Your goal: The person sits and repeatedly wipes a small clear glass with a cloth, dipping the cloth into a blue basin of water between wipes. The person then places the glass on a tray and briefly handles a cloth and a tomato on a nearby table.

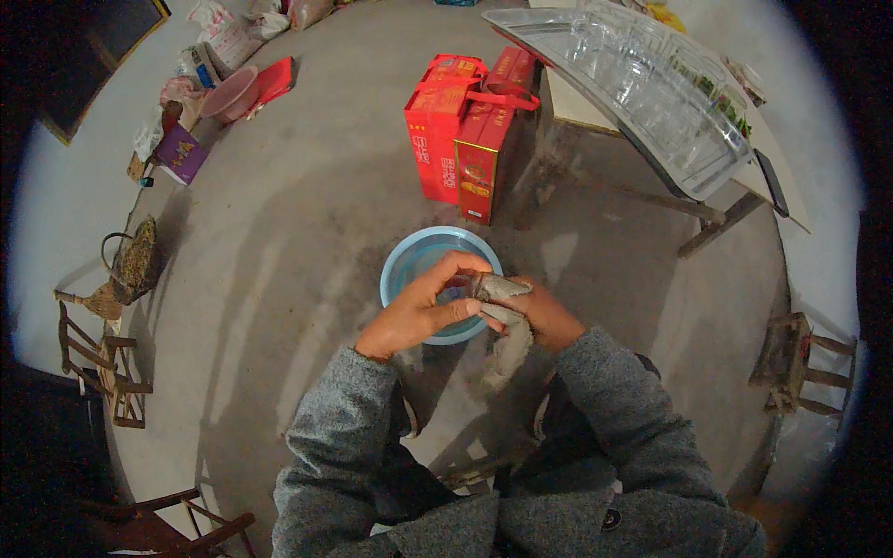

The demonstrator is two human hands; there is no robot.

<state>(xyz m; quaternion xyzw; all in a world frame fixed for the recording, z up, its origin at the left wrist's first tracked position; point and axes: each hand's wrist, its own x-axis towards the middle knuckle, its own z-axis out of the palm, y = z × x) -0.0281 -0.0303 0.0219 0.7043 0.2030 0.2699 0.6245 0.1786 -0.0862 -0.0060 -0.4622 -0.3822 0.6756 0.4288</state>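
Observation:
Both my hands meet over a light blue plastic basin [393,259] on the floor, which appears to hold water. A damp-looking grey cloth [513,345] is bunched in my right hand [550,315], with one end hanging below the fingers. My left hand [418,307] curves into a C from the other side. Its thumb and fingertips reach the upper folds of the cloth. Whether a small clear object sits between the hands cannot be made out.
Red gift boxes and bags [446,132] stand beyond the basin. At upper right, a clear tray [704,185] of glasses rests on a table [586,104]. Wooden chairs [788,356] stand at the sides. A pink basin [230,94] and sacks [223,35] line the left wall.

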